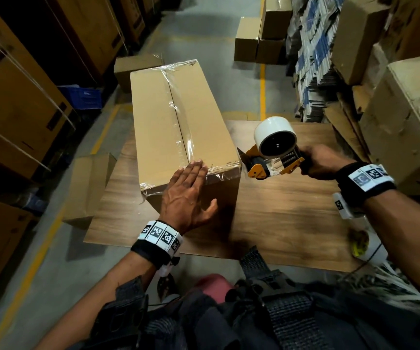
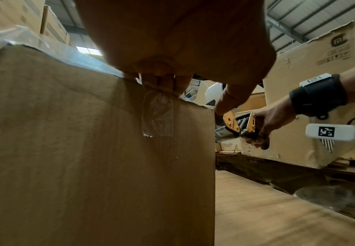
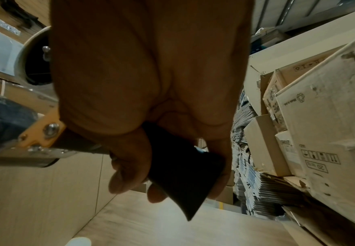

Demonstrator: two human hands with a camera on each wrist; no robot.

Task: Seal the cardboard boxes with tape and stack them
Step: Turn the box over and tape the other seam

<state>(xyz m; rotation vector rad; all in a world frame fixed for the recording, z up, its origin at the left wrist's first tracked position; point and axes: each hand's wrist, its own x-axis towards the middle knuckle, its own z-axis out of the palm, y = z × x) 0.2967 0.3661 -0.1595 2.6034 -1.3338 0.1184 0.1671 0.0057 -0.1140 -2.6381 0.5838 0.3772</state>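
Note:
A long cardboard box (image 1: 176, 117) lies on the wooden table (image 1: 284, 213), with clear tape along its top seam and across its near edge. My left hand (image 1: 190, 188) presses flat with straight fingers on the box's near top edge; in the left wrist view its fingers (image 2: 168, 81) lie over that edge, above a tape tab (image 2: 157, 114) on the box's front face (image 2: 88, 158). My right hand (image 1: 322, 161) grips the handle of an orange tape dispenser (image 1: 272, 160) carrying a white roll (image 1: 274, 136), just right of the box's near corner. The right wrist view shows the black handle (image 3: 183, 166) in my fist.
A small open carton (image 1: 90, 188) stands on the floor at the table's left. More cartons (image 1: 256, 41) stand across the aisle, and stacked boxes (image 1: 405, 117) crowd the right side. Tall boxed goods (image 1: 14, 102) line the left. A spare tape roll (image 1: 362, 245) lies at the table's near right.

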